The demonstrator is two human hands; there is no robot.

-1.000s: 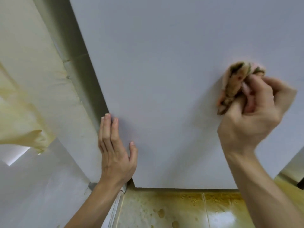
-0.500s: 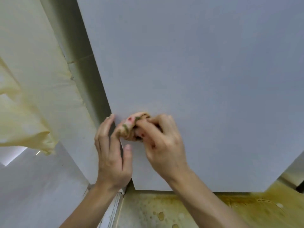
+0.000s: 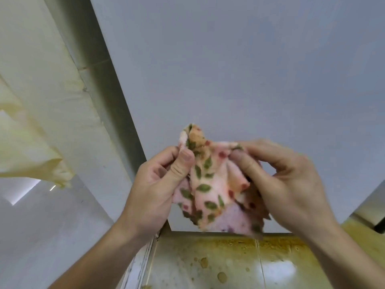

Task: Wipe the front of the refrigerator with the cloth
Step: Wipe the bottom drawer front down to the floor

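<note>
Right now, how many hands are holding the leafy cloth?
2. The left hand pinches the cloth at its left edge. The right hand pinches its right side. Both are in front of the refrigerator. No other hand is in view.

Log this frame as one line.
left hand: pinches cloth | right hand: pinches cloth | cloth: bunched between both hands, not pressed to refrigerator front | wipe: not in stroke

No legible text, label, brand, number or sign appears on the refrigerator, the cloth or the floor.
</note>
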